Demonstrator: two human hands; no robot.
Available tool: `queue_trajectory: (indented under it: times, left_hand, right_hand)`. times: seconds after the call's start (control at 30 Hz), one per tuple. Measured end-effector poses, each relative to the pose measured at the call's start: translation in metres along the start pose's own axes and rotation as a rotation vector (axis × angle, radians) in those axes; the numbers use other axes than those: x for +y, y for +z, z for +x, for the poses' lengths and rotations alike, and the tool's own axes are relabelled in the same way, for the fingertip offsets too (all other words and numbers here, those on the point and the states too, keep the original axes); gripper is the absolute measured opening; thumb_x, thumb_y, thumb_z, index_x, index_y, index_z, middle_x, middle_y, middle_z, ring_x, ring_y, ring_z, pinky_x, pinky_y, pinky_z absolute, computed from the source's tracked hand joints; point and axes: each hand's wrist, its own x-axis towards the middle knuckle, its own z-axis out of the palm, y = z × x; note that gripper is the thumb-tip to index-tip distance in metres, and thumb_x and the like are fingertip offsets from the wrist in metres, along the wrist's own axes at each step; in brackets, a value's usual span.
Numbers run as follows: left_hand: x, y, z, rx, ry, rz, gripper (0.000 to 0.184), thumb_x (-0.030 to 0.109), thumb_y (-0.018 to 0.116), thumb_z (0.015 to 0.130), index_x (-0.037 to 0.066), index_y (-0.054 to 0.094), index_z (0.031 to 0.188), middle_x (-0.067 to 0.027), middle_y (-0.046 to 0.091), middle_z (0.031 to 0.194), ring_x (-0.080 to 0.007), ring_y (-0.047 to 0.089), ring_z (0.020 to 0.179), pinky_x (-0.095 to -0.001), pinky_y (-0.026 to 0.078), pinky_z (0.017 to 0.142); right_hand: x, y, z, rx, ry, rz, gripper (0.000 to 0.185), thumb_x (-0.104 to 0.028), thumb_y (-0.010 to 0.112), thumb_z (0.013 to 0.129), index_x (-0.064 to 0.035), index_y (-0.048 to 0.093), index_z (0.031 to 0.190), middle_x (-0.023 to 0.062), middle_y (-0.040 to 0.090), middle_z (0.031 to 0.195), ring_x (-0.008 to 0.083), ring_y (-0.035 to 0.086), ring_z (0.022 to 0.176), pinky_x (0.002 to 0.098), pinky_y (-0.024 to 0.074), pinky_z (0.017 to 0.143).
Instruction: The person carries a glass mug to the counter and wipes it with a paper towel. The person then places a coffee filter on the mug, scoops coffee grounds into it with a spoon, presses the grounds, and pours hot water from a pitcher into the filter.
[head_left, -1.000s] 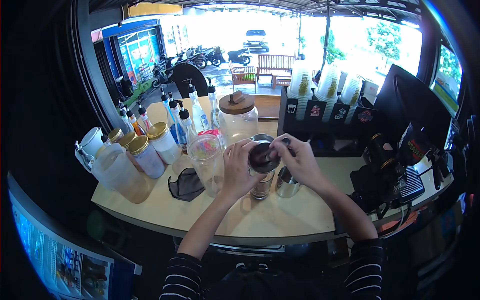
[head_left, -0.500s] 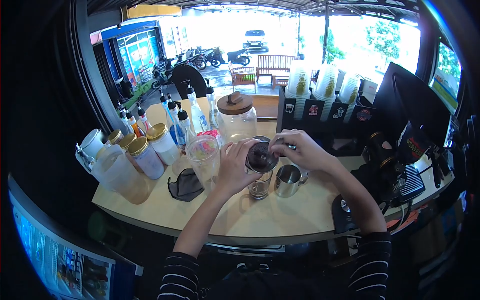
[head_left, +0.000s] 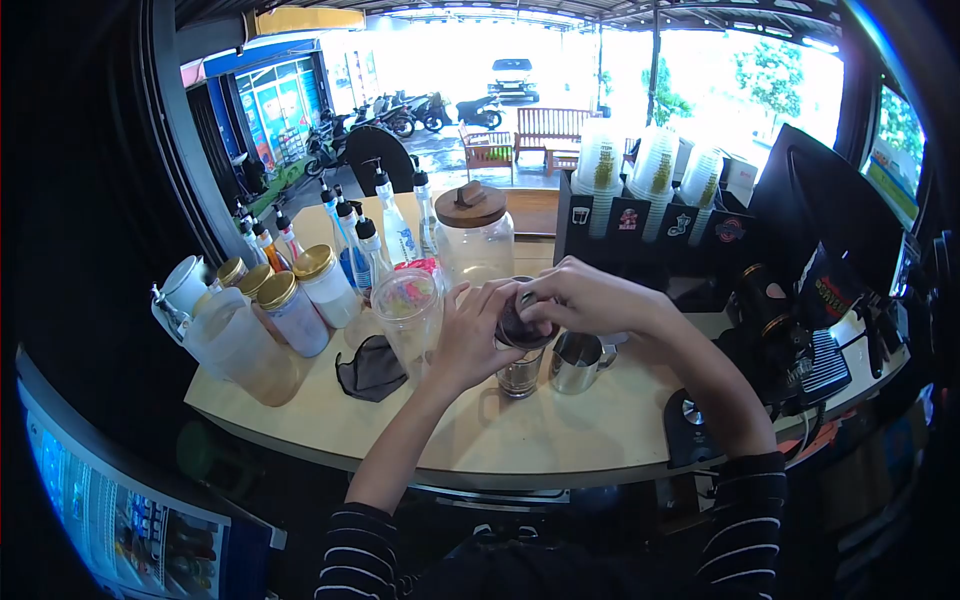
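Note:
My left hand is wrapped round the side of a round metal coffee dripper with dark grounds inside. Under the dripper a clear glass stands on the counter. Over the dripper's mouth, my right hand is closed in a pinch, its fingertips dipping inside the rim. A small shiny bit shows at those fingers, but what they hold is mostly hidden. Just right of the glass is a steel pitcher. A tall clear plastic cup stands left of my left hand.
Gold-lidded jars, a plastic jug and several pump bottles crowd the left. A black mesh cloth lies in front. Behind is a wooden-lidded jar; stacked cups and a coffee grinder stand right.
My right hand has moved left and down, from the dripper's right rim to inside its mouth. My left hand keeps its hold in nearly the same place.

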Motion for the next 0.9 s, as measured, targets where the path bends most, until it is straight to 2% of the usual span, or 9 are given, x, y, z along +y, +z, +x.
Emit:
queue_trajectory:
  times: [0.1, 0.17, 0.2, 0.47, 0.53, 0.57, 0.67, 0.73, 0.9]
  left_hand:
    - [-0.001, 0.001, -0.001, 0.021, 0.010, 0.004, 0.083, 0.029, 0.083, 0.055, 0.013, 0.043, 0.126, -0.0047, 0.052, 0.122, -0.0236, 0.051, 0.115, -0.0477, 0.027, 0.104]
    - [-0.002, 0.000, -0.002, 0.044, 0.011, 0.013, 0.082, 0.030, 0.082, 0.055, 0.015, 0.043, 0.126, -0.0033, 0.051, 0.122, -0.0222, 0.051, 0.113, -0.0483, 0.027, 0.104]
    - [-0.004, -0.001, -0.002, 0.040, 0.007, -0.002, 0.082, 0.030, 0.082, 0.055, 0.014, 0.043, 0.126, -0.0035, 0.051, 0.122, -0.0221, 0.051, 0.113, -0.0482, 0.028, 0.103]
    - [-0.002, -0.005, 0.000, 0.052, -0.052, -0.029, 0.079, 0.033, 0.082, 0.058, 0.013, 0.045, 0.125, -0.0047, 0.054, 0.120, -0.0215, 0.052, 0.113, -0.0455, 0.030, 0.101]
    - [-0.002, -0.006, 0.002, 0.089, -0.081, 0.015, 0.077, 0.039, 0.081, 0.060, 0.010, 0.048, 0.123, -0.0068, 0.057, 0.117, -0.0225, 0.055, 0.110, -0.0442, 0.033, 0.099]
    - [-0.001, -0.007, 0.003, 0.088, -0.085, 0.014, 0.077, 0.039, 0.081, 0.060, 0.010, 0.048, 0.123, -0.0068, 0.057, 0.117, -0.0225, 0.055, 0.110, -0.0442, 0.033, 0.099]
    - [-0.001, -0.009, 0.008, 0.081, -0.143, -0.037, 0.077, 0.043, 0.080, 0.061, 0.007, 0.051, 0.122, -0.0096, 0.060, 0.114, -0.0254, 0.057, 0.107, -0.0431, 0.036, 0.097]
    - [-0.002, -0.009, 0.010, 0.037, -0.207, -0.047, 0.083, 0.039, 0.084, 0.056, 0.000, 0.052, 0.122, -0.0156, 0.062, 0.110, -0.0304, 0.059, 0.104, -0.0407, 0.040, 0.097]
    - [0.002, -0.014, 0.015, -0.015, -0.304, -0.056, 0.085, 0.041, 0.083, 0.059, -0.005, 0.051, 0.123, -0.0205, 0.062, 0.113, -0.0324, 0.059, 0.107, -0.0398, 0.044, 0.095]
  right_hand:
    - [0.008, 0.006, -0.002, 0.066, -0.028, 0.051, 0.016, -0.008, 0.052, 0.089, 0.0040, 0.062, 0.085, 0.0115, 0.061, 0.066, 0.0204, 0.062, 0.058, 0.0301, 0.0494, 0.060]
    - [0.005, 0.004, -0.003, 0.186, 0.139, 0.203, 0.019, -0.009, 0.051, 0.092, 0.0046, 0.061, 0.084, 0.0091, 0.062, 0.066, 0.0156, 0.062, 0.059, 0.0279, 0.0498, 0.059]
    - [0.011, 0.011, -0.005, 0.195, 0.065, 0.267, 0.021, -0.010, 0.049, 0.094, 0.0055, 0.060, 0.084, 0.0077, 0.063, 0.067, 0.0125, 0.062, 0.061, 0.0260, 0.0502, 0.059]
    - [0.020, 0.035, -0.025, 0.409, 0.207, 0.389, 0.017, -0.011, 0.048, 0.097, 0.0025, 0.057, 0.092, 0.0059, 0.063, 0.069, 0.0103, 0.063, 0.070, 0.0244, 0.0498, 0.067]
    - [0.023, 0.042, -0.029, 0.598, 0.202, 0.653, 0.015, -0.014, 0.048, 0.097, -0.0010, 0.055, 0.091, 0.0048, 0.064, 0.073, 0.0096, 0.063, 0.071, 0.0233, 0.0452, 0.067]
    - [0.022, 0.040, -0.031, 0.595, 0.205, 0.655, 0.015, -0.014, 0.048, 0.097, -0.0010, 0.055, 0.091, 0.0048, 0.064, 0.073, 0.0096, 0.063, 0.071, 0.0233, 0.0452, 0.067]
    - [0.014, 0.033, -0.037, 0.769, 0.252, 0.739, 0.014, -0.016, 0.046, 0.098, -0.0034, 0.052, 0.095, 0.0061, 0.064, 0.075, 0.0097, 0.063, 0.074, 0.0225, 0.0431, 0.069]
    - [0.013, 0.030, -0.040, 0.810, 0.227, 0.708, 0.015, -0.017, 0.046, 0.099, -0.0035, 0.051, 0.095, 0.0072, 0.065, 0.076, 0.0095, 0.062, 0.074, 0.0226, 0.0429, 0.069]
    - [0.014, 0.029, -0.048, 0.901, 0.206, 0.664, 0.016, -0.018, 0.044, 0.099, -0.0044, 0.051, 0.094, 0.0092, 0.065, 0.074, 0.0085, 0.060, 0.073, 0.0229, 0.0420, 0.070]
